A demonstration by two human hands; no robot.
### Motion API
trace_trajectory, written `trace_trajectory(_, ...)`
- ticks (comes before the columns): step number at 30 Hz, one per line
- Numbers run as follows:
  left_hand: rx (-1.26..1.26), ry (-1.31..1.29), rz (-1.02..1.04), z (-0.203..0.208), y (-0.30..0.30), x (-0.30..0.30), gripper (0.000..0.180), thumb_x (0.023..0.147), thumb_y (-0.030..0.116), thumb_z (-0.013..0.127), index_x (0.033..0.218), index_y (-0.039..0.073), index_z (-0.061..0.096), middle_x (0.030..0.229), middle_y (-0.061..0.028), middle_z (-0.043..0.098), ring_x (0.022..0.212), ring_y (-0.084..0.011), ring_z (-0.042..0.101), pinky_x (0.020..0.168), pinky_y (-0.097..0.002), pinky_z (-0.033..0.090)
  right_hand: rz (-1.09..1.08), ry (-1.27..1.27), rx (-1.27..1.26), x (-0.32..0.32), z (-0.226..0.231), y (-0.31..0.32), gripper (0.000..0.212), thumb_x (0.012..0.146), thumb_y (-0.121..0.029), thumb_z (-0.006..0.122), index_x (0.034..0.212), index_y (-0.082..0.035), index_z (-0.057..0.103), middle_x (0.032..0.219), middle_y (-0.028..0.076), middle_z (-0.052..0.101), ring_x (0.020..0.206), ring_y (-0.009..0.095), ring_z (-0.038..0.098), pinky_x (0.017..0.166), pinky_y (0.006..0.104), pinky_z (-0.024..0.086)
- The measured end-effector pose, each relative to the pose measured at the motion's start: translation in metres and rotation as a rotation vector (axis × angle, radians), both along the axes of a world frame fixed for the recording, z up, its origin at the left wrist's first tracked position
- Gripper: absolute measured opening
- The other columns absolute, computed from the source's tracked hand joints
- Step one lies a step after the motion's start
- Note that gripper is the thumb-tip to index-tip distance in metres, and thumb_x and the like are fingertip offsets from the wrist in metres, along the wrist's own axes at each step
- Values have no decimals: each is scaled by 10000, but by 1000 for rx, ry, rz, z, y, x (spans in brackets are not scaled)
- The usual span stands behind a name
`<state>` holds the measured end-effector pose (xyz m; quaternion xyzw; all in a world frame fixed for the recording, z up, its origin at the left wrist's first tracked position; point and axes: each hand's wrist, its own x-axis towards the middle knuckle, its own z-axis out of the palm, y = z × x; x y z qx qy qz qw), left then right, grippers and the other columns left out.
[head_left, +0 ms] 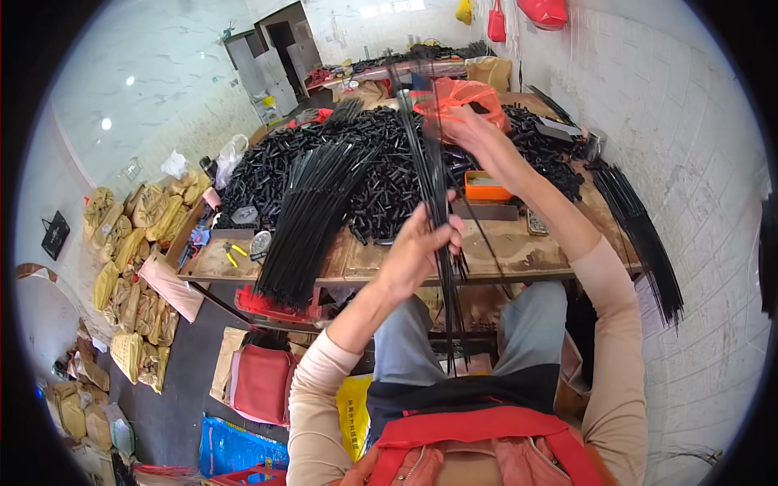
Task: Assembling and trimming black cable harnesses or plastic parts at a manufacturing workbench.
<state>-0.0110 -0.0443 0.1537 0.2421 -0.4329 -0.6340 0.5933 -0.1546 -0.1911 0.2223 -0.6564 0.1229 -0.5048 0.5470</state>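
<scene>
left fingers (442, 236) pinch black rods (438, 194); right fingers (456, 121) blurred, can't tell; orange box (488, 193), pale inside

Left hand (421, 253): fingers wrapped around a bundle of thin black rods (432, 174), roughly upright, lower ends hanging past table edge.
Right hand (470, 130): raised by bundle's upper part, in front of orange-red plastic bag (482, 93); blurred, grip unclear.
Table (365, 261): heap of short black pieces (389, 194) across the middle.
Loose rods: big stack (312, 211) left of the bundle, second stack (640, 235) at right edge.
Tools: yellow-handled pliers (235, 254), front left.
Box: orange (487, 193), right of bundle.
Floor left: piled yellowish packages (147, 206).
</scene>
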Motion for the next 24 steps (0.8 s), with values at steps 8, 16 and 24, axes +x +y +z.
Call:
trace_trajectory(8,174,45,-55,-6,31,-3,228,986,137,571,1173,5,563,1106,-151,668,969,-230,679,853,-369,577,342,297,144,-15,-45,57,459,1044,-403,411,1238,-29,593,1141,107,665,1040,157,618,932,314,468)
trace_trajectory(16,242,57,124,-17,44,-31,211,976,72,570,1169,-11,578,1056,-149,680,950,-233,690,846,-367,593,39,663,-78,-41,-50,71,312,977,-259,554,1044,7,704,1010,30,680,931,72,578,853,262,451)
trace_trajectory(24,301,150,112,-26,49,-29,220,980,94,569,1180,3,565,1081,-160,666,1007,-259,678,894,-398,576,-53,613,80,-82,-56,86,361,1001,-327,506,1075,-16,675,787,22,607,688,123,582,672,265,459)
